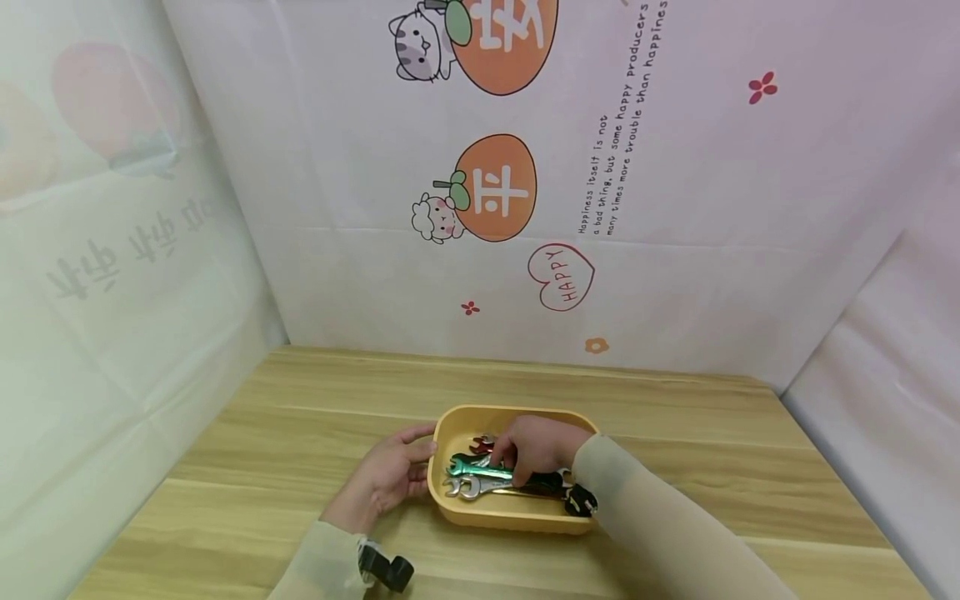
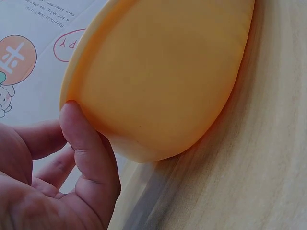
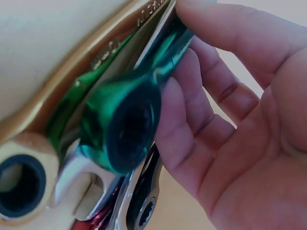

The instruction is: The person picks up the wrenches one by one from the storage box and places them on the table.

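Note:
A yellow plastic bin (image 1: 517, 523) stands on the table and holds several wrenches. My right hand (image 1: 542, 446) reaches into it and pinches a green ratcheting wrench (image 1: 480, 472) between thumb and fingers. Up close in the right wrist view, the green wrench's ring end (image 3: 98, 112) sits above a gold wrench (image 3: 67, 74) and some silver ones. Beside it in the bin lie a silver wrench (image 1: 487, 484) and a red wrench (image 1: 480, 447). At the bin's left end, my left hand (image 1: 390, 471) touches the outer wall just below the rim with its fingertips.
The wood-grain table (image 1: 322, 417) runs back to a wall covered with white printed cloth (image 1: 360, 283). More white cloth hangs at both sides. A black camera mount (image 1: 386, 568) is strapped to the left wrist.

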Tool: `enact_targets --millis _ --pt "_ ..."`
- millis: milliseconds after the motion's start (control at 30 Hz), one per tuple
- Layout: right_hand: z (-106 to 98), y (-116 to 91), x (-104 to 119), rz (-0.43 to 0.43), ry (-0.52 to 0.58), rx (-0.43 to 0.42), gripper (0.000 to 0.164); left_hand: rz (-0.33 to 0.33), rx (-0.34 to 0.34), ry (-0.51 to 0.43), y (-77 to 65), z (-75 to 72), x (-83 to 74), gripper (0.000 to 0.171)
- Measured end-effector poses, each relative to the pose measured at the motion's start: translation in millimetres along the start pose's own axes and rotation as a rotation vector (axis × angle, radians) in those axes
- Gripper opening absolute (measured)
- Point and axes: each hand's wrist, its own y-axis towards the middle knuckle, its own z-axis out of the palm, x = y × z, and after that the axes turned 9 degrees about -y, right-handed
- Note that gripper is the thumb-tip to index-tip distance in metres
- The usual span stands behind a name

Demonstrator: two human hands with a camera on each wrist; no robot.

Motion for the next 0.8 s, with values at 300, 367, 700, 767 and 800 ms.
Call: enact_targets --millis 300,367,700,767,800 --pt "-2 -3 -3 -0.063 -0.011 0.003 0.037 -0.004 -0.008 -0.004 -0.9 0.6 -1.4 0.048" --pt "-3 -3 -4 -0.070 0.010 0.009 0.038 -0.004 -0.008 -0.003 -0.7 0.2 -1.4 0.049" --pt "-7 -3 -10 -0.110 0.091 0.020 0.042 0.003 0.001 -0.008 -1.4 1.0 -1.6 0.048" --pt "-7 -3 -11 -0.113 0.112 0.013 0.043 0.000 0.003 -0.009 -1.5 1.3 -1.6 0.048" --pt "-8 -3 -12 -0.113 0.125 0.008 0.043 -0.002 0.004 -0.010 -1.5 1.4 -1.5 0.048"
